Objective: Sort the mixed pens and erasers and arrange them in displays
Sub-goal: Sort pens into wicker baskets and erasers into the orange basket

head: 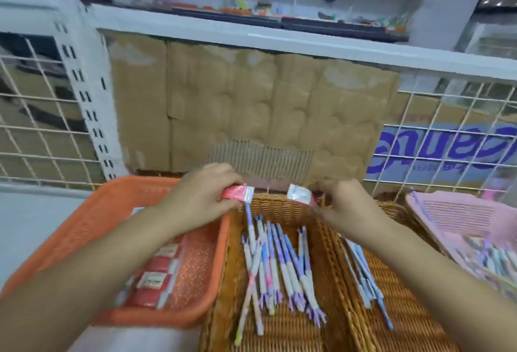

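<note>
I saw the left eraser [237,193] wrapped in glossy red-and-white film, and the right eraser [300,194] in a similar shiny, crinkled wrap. The middle basket [279,209] was rough woven wicker. The orange tray [112,211] on the left and the pink tray [461,211] on the right looked like matt perforated plastic. Beyond them stood dull, dented cardboard [251,99] and white-coated metal wire mesh [42,127].
</note>
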